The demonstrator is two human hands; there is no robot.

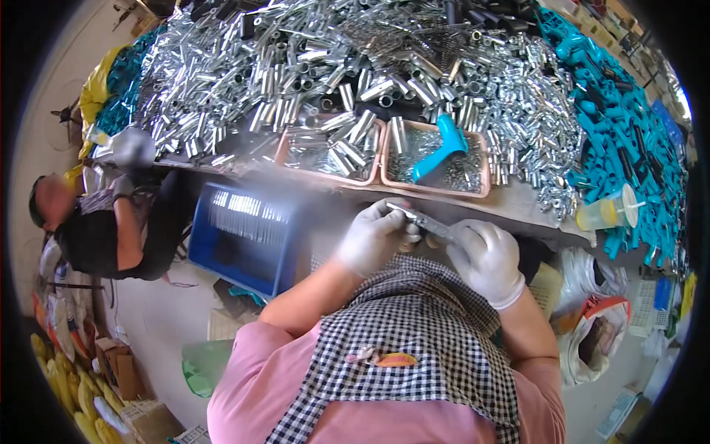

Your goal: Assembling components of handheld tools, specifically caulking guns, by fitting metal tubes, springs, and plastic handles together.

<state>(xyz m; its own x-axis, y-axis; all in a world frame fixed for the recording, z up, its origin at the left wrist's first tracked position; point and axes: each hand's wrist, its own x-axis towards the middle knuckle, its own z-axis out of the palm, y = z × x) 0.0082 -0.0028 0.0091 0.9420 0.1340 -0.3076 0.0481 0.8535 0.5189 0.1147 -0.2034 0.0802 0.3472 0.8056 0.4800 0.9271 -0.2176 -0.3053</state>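
Note:
Both hands wear white gloves and meet in front of the checked apron. My left hand [372, 237] pinches one end of a slim silver metal rod [423, 220] between thumb and fingers. The fingers of my right hand [486, 259] are closed round its other end, so part of the rod is hidden. Just beyond sit two pink trays: the left tray [330, 176] holds shiny metal tubes, the right tray [436, 188] small metal pieces. A teal pistol-shaped plastic handle [441, 152] lies across the right tray.
A large heap of metal tubes [310, 63] covers the table, with teal plastic parts [617, 140] at the right. A plastic cup [608, 211] stands near the front edge. A blue bin [240, 255] with rows of metal rods is at my left. Another person [111, 226] sits farther left.

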